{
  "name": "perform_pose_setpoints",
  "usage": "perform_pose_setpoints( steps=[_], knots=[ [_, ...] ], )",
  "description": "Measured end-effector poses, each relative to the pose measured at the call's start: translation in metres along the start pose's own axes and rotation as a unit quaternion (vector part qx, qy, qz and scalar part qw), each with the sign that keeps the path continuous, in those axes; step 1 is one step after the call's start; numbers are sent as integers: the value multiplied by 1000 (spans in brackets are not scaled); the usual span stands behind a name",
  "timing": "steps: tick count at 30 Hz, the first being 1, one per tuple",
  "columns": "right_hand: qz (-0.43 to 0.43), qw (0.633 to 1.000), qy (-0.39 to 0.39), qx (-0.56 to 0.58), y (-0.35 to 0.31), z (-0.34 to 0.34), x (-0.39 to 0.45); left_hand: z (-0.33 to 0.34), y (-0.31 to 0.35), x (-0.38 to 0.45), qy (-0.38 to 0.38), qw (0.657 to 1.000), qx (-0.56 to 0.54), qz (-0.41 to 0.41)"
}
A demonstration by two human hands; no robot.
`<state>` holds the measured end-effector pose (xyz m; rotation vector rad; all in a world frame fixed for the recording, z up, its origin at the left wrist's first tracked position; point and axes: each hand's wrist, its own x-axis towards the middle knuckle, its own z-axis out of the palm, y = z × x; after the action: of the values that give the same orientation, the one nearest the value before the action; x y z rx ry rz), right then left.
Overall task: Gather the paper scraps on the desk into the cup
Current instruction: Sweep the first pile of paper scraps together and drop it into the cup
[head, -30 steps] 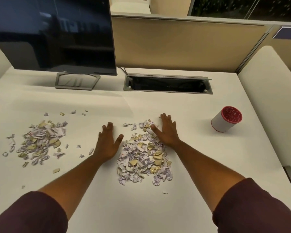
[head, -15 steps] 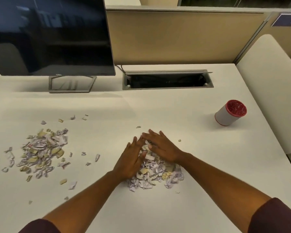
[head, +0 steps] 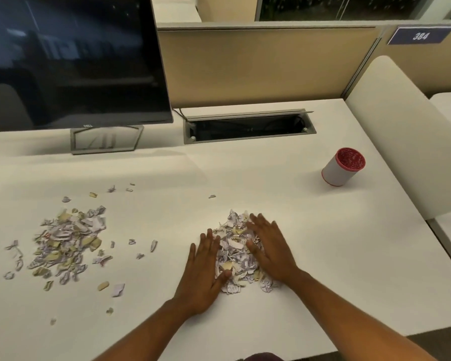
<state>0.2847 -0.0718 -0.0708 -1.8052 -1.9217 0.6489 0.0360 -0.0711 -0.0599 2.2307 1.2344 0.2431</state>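
Head view: left hand (head: 202, 272) and right hand (head: 270, 247) flat on worktop (head: 323, 243), fingers straight, spread grip, palms flanking scrap pile (head: 236, 252); cup (head: 343, 166) well apart, far right.

Two hands were on the desk (head: 323, 256): the left hand (head: 202, 274) and the right hand (head: 270, 247). Two heaps of paper scraps lay there, one heap (head: 235, 252) between the hands, the other heap (head: 68, 243) at nine o'clock from it, with loose bits too many to count. One cup (head: 343, 166) stood at two o'clock, one monitor (head: 71, 61) at eleven o'clock.
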Motion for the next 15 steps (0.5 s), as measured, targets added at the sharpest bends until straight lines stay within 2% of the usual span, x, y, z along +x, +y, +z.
perform_pose_setpoints(
  steps=[3, 4, 6, 8, 11, 15],
  knots=[
    [51, 989, 42, 129, -12, -10, -10, -5, 3, -4, -7, 999, -50, -5],
    [63, 986, 65, 141, -13, -18, -12, -9, 1, -7, -2, 999, -47, -14],
    [68, 991, 92, 63, -13, -34, -17, -15, -2, -16, 10, 999, -20, -46],
    [103, 993, 52, -18, -10, -50, -23, -20, -5, -26, 14, 995, 9, -100],
    [160, 984, -63, -54, -4, -63, -38, -20, -3, -33, 3, 987, 22, -156],
    [137, 970, -171, -105, -10, -60, -48, -12, 8, -23, -6, 986, -36, -163]
  ],
)
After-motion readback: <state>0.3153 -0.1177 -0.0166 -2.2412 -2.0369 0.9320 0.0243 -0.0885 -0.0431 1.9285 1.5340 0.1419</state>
